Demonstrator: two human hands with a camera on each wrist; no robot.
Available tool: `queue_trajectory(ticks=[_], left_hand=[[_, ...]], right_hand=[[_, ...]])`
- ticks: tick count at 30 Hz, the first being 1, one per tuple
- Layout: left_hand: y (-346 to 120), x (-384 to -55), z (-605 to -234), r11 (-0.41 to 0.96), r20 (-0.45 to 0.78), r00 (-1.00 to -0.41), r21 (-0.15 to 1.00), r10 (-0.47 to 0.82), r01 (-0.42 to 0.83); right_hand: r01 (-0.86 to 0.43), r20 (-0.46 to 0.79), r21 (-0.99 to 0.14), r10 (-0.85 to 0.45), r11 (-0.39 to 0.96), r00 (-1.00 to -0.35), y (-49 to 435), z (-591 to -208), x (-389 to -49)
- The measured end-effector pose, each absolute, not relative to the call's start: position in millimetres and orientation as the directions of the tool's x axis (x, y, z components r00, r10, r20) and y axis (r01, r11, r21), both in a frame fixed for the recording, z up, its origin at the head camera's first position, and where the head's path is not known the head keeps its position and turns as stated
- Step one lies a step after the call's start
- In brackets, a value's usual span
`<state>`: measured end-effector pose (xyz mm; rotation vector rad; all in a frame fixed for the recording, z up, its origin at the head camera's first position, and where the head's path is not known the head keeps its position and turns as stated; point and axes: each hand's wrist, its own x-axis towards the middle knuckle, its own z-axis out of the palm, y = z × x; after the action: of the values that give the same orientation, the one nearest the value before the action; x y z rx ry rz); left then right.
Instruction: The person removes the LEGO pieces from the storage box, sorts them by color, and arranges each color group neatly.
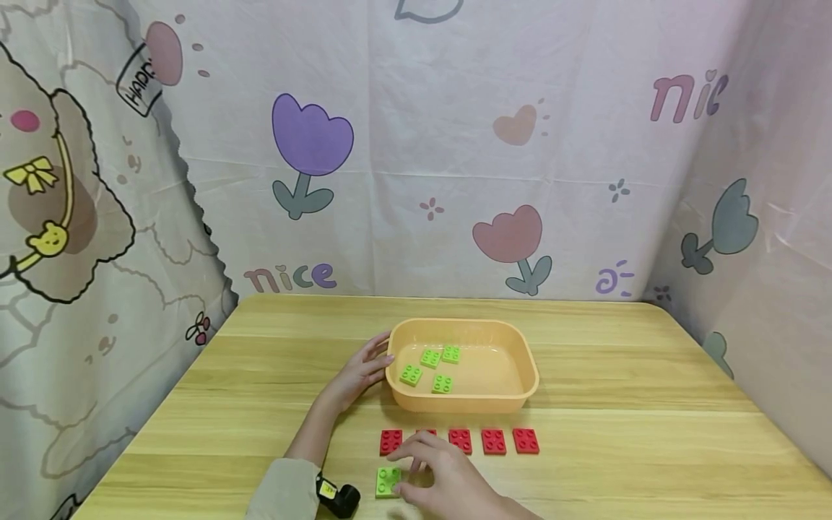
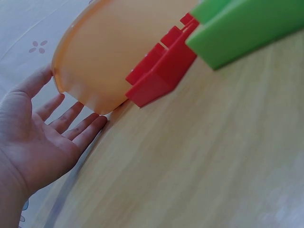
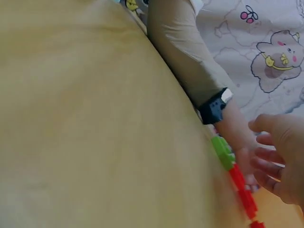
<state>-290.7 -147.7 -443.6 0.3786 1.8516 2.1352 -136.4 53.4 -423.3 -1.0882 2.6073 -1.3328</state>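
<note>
1. Two hands work in the lower middle of the head view; the left hand (image 1: 360,372) has its fingers extended and touches the left end of a yellow-orange tray (image 1: 497,365).
2. The right hand (image 1: 451,477), at the bottom centre, is loosely spread and grips nothing; its thumb is at the right edge of a single green block (image 1: 388,482), though whether they touch I cannot tell.
3. That green block lies studs up on the wooden tabletop (image 1: 650,404), below the leftmost red block.
4. Five red blocks (image 1: 493,442) form a row just below the tray; the right hand hides much of the second from the left.
5. Four green blocks (image 1: 430,359) sit inside the tray, in its left half.
6. One black device (image 1: 339,498) is on the left wrist, beside a beige sleeve (image 1: 286,490) at the lower left of centre.
7. Patterned cloth (image 1: 416,144) fills the upper frame, with a purple tulip (image 1: 312,141) left of centre.
</note>
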Motion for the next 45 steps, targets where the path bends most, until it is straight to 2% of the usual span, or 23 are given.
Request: queue_trajectory(ticks=[9,15,20,25,35,45], left_hand=[[-148,-290,-443,-0.134,0.008,-0.927,0.99,0.375,-0.046],[-148,-289,-443,-0.144,0.006,-0.92,0.988,0.393,-0.055],[-149,-289,-443,-0.151,0.006,-0.917,0.987,0.399,-0.06],[-149,-287,-441,-0.133,0.001,-0.92,0.99,0.393,-0.056],[-147,-287,-441,-0.137,-0.003,-0.922,0.989,0.388,-0.061],[-147,-289,-441,-0.141,0.01,-0.921,0.989,0.389,-0.049]], right_hand=[[-0.608,0.385,-0.663,-0.497,0.437,-0.778,68,-395,-151],[-0.602,0.423,-0.666,-0.441,0.442,-0.792,83,-379,-174],[-0.597,0.431,-0.621,-0.415,0.507,-0.801,95,-372,-199],[-0.594,0.378,-0.599,-0.463,0.537,-0.801,105,-373,-222],[-0.551,0.175,-0.625,-0.589,0.553,-0.789,117,-390,-259],[-0.483,0.032,-0.65,-0.613,0.587,-0.789,122,-403,-285]])
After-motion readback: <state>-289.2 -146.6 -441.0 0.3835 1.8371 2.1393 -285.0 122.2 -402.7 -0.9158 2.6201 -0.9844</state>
